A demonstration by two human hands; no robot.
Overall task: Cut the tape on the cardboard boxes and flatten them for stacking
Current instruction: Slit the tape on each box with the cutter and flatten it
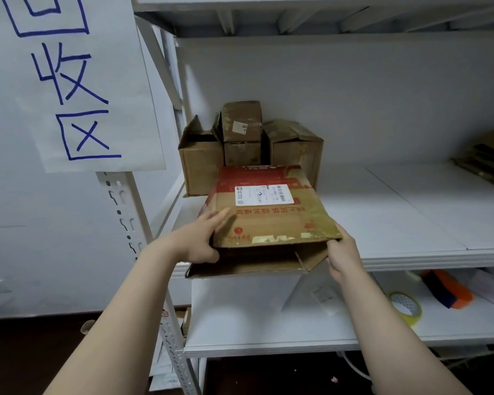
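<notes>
The left grip is pinching the near left corner of the red-printed box, with the fingers lying over the top panel and the thumb tucked beneath. The right grip is clamping the near right corner, fingers curled under the edge. The box is sitting between the two grips at the front lip of the shelf, looking partly collapsed, with a loose flap hanging out just beside the right grip and overhanging the lip. Risk noted: the box is being carried by two corners only, so the soft board could be buckling or slipping if either grip is easing off, and the box could be dropping off the lip. The hanging flap is liable to be catching on the shelf edge. Beyond the grips, three brown boxes are standing close behind, and a forward push is risking toppling the upper one. No cutter is showing in either grip; a tape roll is lying below the right grip.
</notes>
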